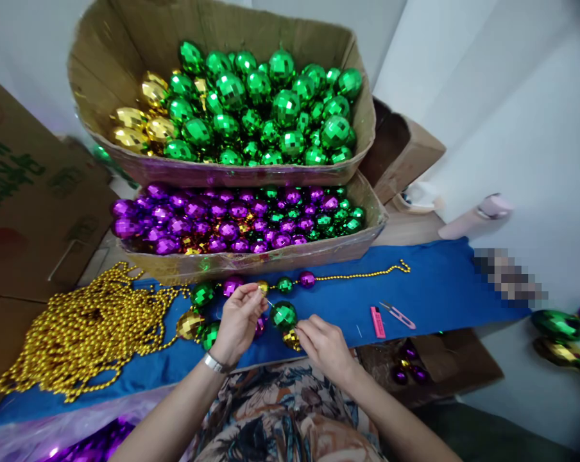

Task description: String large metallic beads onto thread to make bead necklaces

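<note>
Between the two hands, a faceted green bauble [283, 314] sits on the blue-covered desk [439, 289]. The left hand [238, 319] pinches a thin thread, seemingly to keep it taut, just below the small gold faceted bead [263, 287]. The right hand [324, 345] closes on a gold faceted bauble [290, 338], steadying it beside the green one.
</note>
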The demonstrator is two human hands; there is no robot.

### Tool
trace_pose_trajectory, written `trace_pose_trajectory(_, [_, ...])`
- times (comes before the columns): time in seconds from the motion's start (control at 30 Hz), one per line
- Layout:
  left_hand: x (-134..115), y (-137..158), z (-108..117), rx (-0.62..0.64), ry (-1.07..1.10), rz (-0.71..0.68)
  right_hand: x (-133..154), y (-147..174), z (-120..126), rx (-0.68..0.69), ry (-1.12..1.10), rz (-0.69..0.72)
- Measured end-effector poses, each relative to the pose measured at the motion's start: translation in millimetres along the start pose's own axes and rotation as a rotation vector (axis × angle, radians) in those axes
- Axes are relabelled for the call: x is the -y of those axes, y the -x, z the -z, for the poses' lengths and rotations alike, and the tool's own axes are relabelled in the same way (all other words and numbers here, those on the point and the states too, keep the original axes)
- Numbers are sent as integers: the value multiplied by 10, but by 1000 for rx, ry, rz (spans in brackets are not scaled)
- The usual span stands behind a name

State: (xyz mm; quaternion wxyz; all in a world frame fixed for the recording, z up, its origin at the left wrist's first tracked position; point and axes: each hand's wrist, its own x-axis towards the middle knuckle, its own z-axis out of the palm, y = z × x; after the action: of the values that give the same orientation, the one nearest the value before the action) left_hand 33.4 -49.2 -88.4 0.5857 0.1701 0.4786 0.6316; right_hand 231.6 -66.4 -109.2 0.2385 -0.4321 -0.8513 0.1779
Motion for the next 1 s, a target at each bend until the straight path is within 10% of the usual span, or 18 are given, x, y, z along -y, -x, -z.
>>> trace_pose_trajectory(0.33, [136,-81,-232,347,-646,-442,-502,-15,37,-80,-78,-167])
trace_pose_trajectory(0.6, [-503,-221,-477,545,-887,-646,-346,-254,47,-123,-179,32])
trace_pose_trajectory(0.73, [-1060,-772,-363,216,-1518,-921,-320,-255,65,-169,-285,32])
trace_pose_trajectory(0.83, [-1303,-1238,-218,39,-1866,-716,-271,-251,58,-162,-282,36])
trace_pose_trajectory(1.0, [-1374,-1419,-110,89,-1810,-587,-163,-227,42,-146,-291,22])
